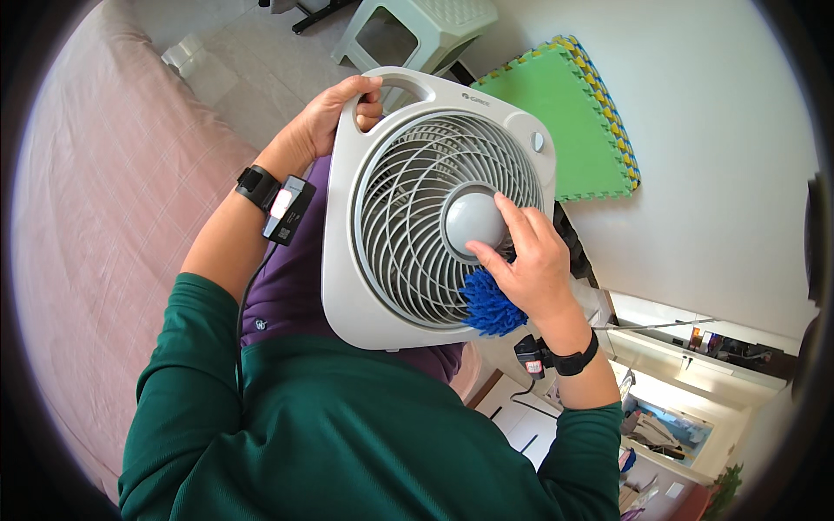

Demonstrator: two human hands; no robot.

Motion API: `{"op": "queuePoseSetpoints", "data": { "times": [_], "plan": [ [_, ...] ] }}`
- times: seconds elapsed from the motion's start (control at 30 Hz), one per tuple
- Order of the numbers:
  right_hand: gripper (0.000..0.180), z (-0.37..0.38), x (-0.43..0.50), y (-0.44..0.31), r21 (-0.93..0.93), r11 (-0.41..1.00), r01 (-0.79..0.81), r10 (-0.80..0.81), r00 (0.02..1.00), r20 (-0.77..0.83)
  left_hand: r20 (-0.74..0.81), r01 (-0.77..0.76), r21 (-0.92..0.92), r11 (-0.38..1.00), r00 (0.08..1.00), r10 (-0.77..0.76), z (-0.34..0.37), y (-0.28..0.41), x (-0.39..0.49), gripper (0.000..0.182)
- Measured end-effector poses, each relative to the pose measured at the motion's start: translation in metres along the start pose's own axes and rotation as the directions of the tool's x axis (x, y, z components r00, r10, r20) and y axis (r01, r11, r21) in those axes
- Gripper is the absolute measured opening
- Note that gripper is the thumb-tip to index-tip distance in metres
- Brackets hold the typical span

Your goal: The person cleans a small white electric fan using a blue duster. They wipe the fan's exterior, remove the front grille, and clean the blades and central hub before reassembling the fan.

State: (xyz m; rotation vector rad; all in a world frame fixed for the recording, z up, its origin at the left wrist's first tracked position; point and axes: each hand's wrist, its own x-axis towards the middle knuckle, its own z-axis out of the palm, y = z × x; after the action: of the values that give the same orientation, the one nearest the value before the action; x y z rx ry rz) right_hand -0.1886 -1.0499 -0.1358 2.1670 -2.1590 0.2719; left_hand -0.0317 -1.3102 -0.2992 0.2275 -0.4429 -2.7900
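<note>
A light grey Gree box fan [339, 273] is held up in front of my torso, with its round spiral grille facing me. My left hand [339, 114] grips the fan's cut-out handle at the upper left corner, fingers curled through the opening. My right hand [531, 260] reaches over the grille, with thumb and index finger spread on the rim of the round centre cap [474, 220]. Beneath that hand, a blue microfiber chenille duster [492, 305] lies against the grille's lower right edge; whether the palm or the other fingers hold it is hidden. A control knob [537, 142] sits near the upper right corner.
A bed with a pink cover [124, 215] is on the left. Beyond the fan stand a pale green plastic stool [423, 32] and stacked green foam mats [554, 124] leaning by the white wall [704, 143]. Cables run from both wrist devices. Cabinets and shelves appear at lower right.
</note>
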Motion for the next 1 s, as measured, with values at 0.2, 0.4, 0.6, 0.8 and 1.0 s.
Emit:
{"op": "queuePoseSetpoints", "data": {
  "times": [0.2,0.4,0.6,0.8,1.0],
  "plan": [
    [0.062,0.000,0.001,0.007,0.006,0.997,-0.072,0.072,0.996,0.044,-0.004,0.000,0.006,1.000,1.000,0.000,0.002,0.000,-0.001,0.023],
    [0.067,-0.003,-0.002,0.006,0.036,0.997,-0.069,0.068,0.998,0.014,-0.005,0.002,0.013,1.000,1.000,-0.002,0.001,0.002,-0.001,0.026],
    [0.068,-0.007,0.001,0.003,0.030,0.999,-0.022,0.017,0.991,0.134,-0.019,-0.001,0.010,1.000,1.000,0.001,0.002,0.000,-0.001,0.026],
    [0.066,-0.013,-0.004,0.008,0.010,1.000,0.001,-0.003,0.983,0.186,0.005,-0.002,0.014,1.000,1.000,0.002,-0.001,0.001,-0.002,0.026],
    [0.068,-0.008,0.001,-0.001,0.029,0.999,-0.034,0.029,0.989,0.145,-0.010,-0.001,0.022,1.000,1.000,0.002,0.002,0.000,-0.001,0.026]
  ]
}}
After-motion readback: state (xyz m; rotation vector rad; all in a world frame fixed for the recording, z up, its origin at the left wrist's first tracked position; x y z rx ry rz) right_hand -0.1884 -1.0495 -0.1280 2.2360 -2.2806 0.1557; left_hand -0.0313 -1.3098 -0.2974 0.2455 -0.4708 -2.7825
